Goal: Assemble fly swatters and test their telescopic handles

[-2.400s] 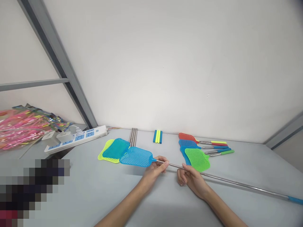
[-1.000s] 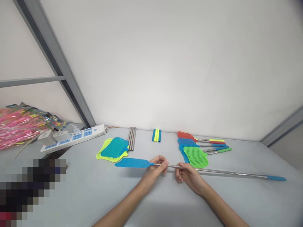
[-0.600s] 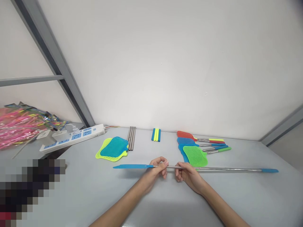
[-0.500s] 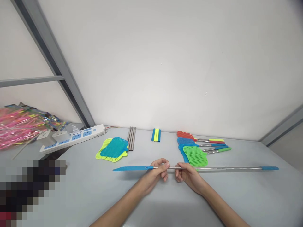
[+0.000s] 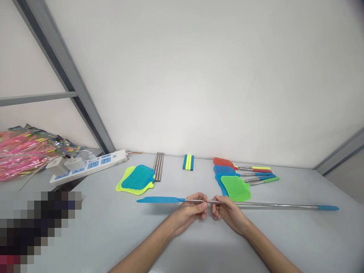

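A blue fly swatter [image 5: 273, 205] with a long, extended metal rod is held level above the table, its flat head to the left and its blue grip to the right. My left hand [image 5: 192, 208] is closed on the rod close to the head. Just beside it, my right hand [image 5: 227, 212] pinches the same rod with thumb and fingers. Behind the right hand lie several short fly swatters, with a green one [image 5: 236, 187] in front and a red one [image 5: 224, 163] at the back.
Loose blue and yellow swatter heads [image 5: 138, 177] overlap on the left, next to several metal rods [image 5: 159, 167]. Blue and yellow grips [image 5: 188, 162] lie near the wall. A white power strip [image 5: 93, 165] with plugs and pink bagged goods [image 5: 25, 151] stand at far left.
My left hand has shifted slightly right along the rod, closer to my right hand. The swatter's head has tipped up a little and its grip end has dropped slightly.
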`<state>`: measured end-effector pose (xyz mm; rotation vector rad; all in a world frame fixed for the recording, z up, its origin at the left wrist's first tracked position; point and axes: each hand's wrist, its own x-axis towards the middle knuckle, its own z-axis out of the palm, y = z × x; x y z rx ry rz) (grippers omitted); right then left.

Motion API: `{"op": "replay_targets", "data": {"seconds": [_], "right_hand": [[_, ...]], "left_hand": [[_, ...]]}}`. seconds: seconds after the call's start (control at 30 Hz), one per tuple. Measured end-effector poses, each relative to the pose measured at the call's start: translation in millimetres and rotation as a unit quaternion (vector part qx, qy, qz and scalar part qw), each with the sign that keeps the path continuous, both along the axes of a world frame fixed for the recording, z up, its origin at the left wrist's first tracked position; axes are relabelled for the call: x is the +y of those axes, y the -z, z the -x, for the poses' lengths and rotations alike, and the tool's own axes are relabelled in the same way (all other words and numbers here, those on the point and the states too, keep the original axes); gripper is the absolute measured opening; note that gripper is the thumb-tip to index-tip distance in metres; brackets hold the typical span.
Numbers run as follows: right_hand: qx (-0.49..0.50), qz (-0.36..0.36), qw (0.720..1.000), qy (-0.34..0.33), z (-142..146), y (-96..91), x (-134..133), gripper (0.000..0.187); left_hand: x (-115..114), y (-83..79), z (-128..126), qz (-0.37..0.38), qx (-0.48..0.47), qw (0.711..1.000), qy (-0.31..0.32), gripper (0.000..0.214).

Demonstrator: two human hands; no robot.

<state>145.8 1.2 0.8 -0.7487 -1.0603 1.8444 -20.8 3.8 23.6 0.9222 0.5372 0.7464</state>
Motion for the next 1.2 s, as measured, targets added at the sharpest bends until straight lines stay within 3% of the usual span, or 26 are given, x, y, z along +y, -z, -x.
{"op": "replay_targets", "data": {"seconds": [0.3,0.73,1.2], "right_hand": [[-0.009,-0.008,1.0,-0.002,-0.9,2.3,1.7,0.037],[-0.019,-0.012,1.0,-0.002,-0.5,2.0,0.9,0.038],[-0.038,-0.023,0.999,-0.008,-0.2,0.0,-0.5,0.037]], "left_hand": [[-0.7,0.3,1.9,0.068,-0.072,0.994,0.045,0.015],[1.1,1.8,5.9,0.097,-0.098,0.988,0.063,0.008],[1.6,4.3,5.9,0.106,-0.108,0.985,0.085,0.015]]}}
